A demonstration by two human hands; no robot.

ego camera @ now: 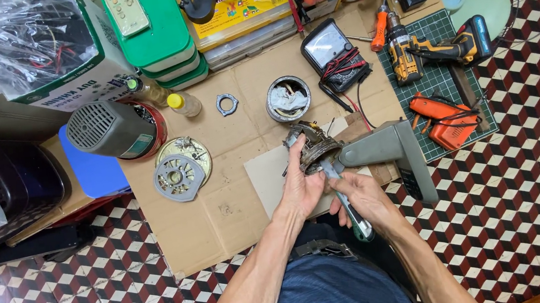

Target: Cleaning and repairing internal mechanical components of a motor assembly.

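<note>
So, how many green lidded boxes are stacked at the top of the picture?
3. The top box carries a small remote; the middle box and bottom box show only their edges beneath it. More may be hidden underneath.

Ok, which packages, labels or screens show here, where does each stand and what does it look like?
Cardboard box: top left, white and green, printed side.
Yellow box: top centre, flat, colourful print.
Analogue meter: black case, pale dial window, right of the tin.
Label: pale sticker on the grey motor housing, left.
</note>
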